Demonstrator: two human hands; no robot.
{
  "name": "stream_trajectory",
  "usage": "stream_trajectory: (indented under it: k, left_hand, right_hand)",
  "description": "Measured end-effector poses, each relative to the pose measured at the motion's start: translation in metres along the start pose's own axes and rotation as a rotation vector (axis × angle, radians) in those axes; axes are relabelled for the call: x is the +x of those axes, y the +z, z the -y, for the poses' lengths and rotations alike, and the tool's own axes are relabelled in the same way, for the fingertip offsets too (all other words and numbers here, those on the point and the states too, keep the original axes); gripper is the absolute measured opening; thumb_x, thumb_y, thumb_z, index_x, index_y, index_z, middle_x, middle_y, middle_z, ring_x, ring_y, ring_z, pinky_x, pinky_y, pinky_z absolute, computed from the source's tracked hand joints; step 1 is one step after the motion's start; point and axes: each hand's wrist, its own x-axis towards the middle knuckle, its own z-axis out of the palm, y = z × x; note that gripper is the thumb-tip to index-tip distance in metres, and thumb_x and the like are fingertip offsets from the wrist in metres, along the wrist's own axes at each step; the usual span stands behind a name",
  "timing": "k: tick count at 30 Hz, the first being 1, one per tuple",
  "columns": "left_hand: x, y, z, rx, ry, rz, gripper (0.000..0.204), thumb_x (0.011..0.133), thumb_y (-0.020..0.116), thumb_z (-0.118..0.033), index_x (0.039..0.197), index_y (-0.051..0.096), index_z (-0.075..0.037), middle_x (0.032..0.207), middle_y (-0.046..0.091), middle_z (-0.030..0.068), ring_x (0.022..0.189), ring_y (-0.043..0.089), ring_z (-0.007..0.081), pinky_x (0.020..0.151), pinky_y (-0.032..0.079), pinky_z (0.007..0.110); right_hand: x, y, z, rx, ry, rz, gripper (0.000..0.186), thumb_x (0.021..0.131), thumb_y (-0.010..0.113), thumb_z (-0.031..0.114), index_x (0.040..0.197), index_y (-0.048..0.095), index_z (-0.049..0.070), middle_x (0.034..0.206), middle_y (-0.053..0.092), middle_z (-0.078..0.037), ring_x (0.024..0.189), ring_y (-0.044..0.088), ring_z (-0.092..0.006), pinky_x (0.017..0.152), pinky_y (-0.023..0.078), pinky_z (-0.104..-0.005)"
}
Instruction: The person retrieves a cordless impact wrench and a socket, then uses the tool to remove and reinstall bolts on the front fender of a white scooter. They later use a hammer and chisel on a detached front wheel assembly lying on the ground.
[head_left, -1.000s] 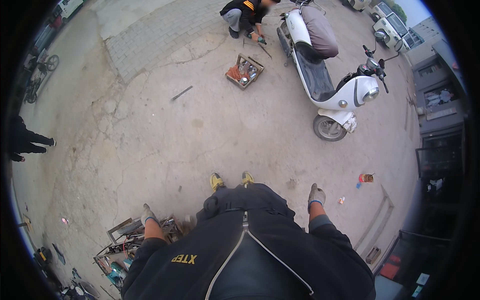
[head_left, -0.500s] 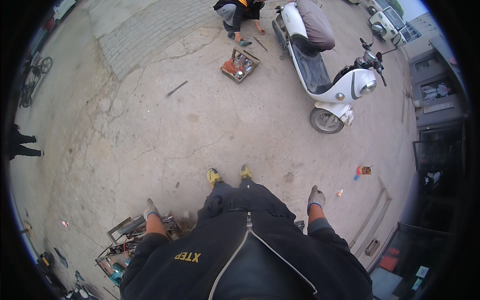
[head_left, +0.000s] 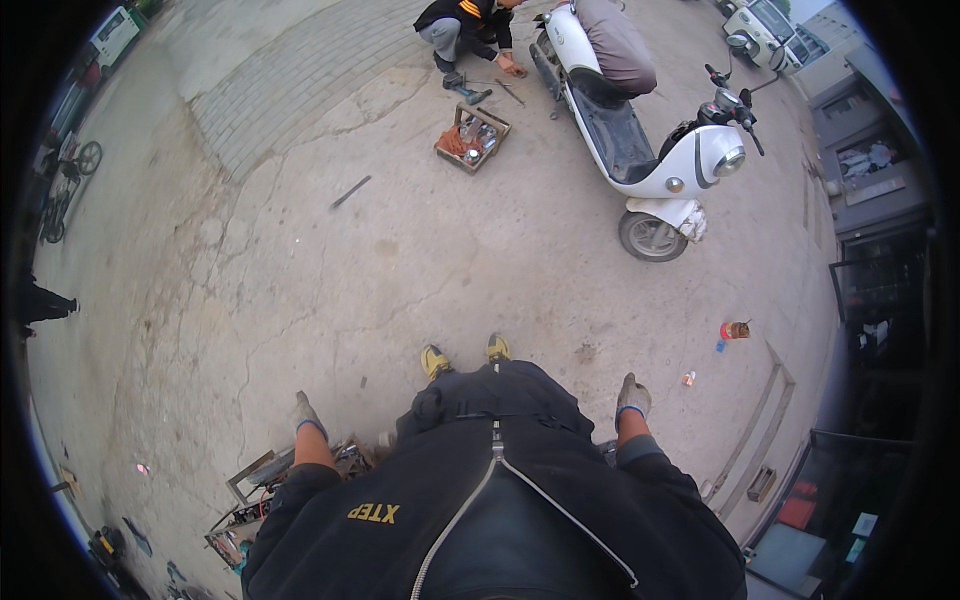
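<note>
My left hand [head_left: 308, 412], in a grey glove with a blue cuff, is held out in the air at my left side. Nearest to it is a rack of tools and parts [head_left: 258, 487] on the ground, partly hidden behind my arm. My right hand [head_left: 633, 397], gloved the same way, hangs out at my right side over bare concrete. No held object shows in either hand. Their fingers are too small and foreshortened to tell whether they are curled.
A white scooter [head_left: 617, 135] stands ahead to the right. Beside it a person [head_left: 462, 30] crouches near a cordless drill [head_left: 470, 92]; another bends over the seat [head_left: 617, 50]. A wooden toolbox [head_left: 472, 137], a metal bar [head_left: 351, 191] and a red can [head_left: 735, 330] are on the concrete.
The view has shifted slightly, with the scooter and toolbox a little further left. The crouching person's hand has moved away from the drill. My two hands keep nearly the same pose.
</note>
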Motion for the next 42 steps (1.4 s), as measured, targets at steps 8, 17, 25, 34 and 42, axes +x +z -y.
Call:
stream_trajectory:
  k: [8,17,25,34,42]
  left_hand:
    - [0.009,0.002,0.018,0.006,-0.071,0.005,0.090,0.093,0.055,-0.072,0.134,0.064,0.007,0.144,0.061,0.0241,0.129,0.060,0.0370,0.110,0.045,0.046]
    - [-0.004,-0.009,0.019,0.065,-0.126,0.051,0.090,0.095,0.052,-0.072,0.134,0.063,0.008,0.142,0.062,0.0246,0.126,0.062,0.0367,0.109,0.046,0.044]
    - [-0.005,-0.003,0.023,-0.008,-0.130,0.033,0.091,0.094,0.052,-0.072,0.134,0.063,0.009,0.137,0.064,0.0241,0.121,0.064,0.0353,0.106,0.048,0.042]
    - [0.008,0.005,0.017,-0.041,-0.134,0.025,0.092,0.093,0.054,-0.074,0.133,0.063,0.009,0.132,0.067,0.0232,0.116,0.065,0.0338,0.102,0.049,0.041]
    - [0.015,0.006,0.015,-0.067,-0.149,0.020,0.093,0.092,0.056,-0.075,0.132,0.063,0.009,0.127,0.069,0.0224,0.111,0.067,0.0323,0.099,0.050,0.040]
  right_hand:
    - [0.000,0.003,0.013,0.016,-0.039,0.008,0.067,0.098,0.052,0.056,0.112,0.075,-0.006,0.113,0.072,-0.031,0.112,0.069,-0.0439,0.100,0.051,-0.0474]
    - [0.008,0.008,0.030,0.004,-0.066,0.006,0.067,0.098,0.050,0.057,0.112,0.075,-0.004,0.115,0.072,-0.031,0.114,0.068,-0.0443,0.101,0.051,-0.0483]
    - [0.006,0.006,0.043,-0.033,-0.073,0.002,0.064,0.098,0.051,0.055,0.110,0.076,-0.002,0.114,0.072,-0.029,0.113,0.068,-0.0437,0.101,0.051,-0.0485]
    - [0.005,0.008,0.045,-0.015,-0.034,0.013,0.053,0.086,0.068,0.049,0.110,0.078,0.003,0.114,0.075,-0.024,0.111,0.070,-0.0395,0.100,0.053,-0.0458]
    - [0.005,0.010,0.055,0.016,-0.045,0.043,0.054,0.088,0.071,0.048,0.116,0.075,0.003,0.117,0.074,-0.023,0.114,0.069,-0.0384,0.102,0.052,-0.0456]
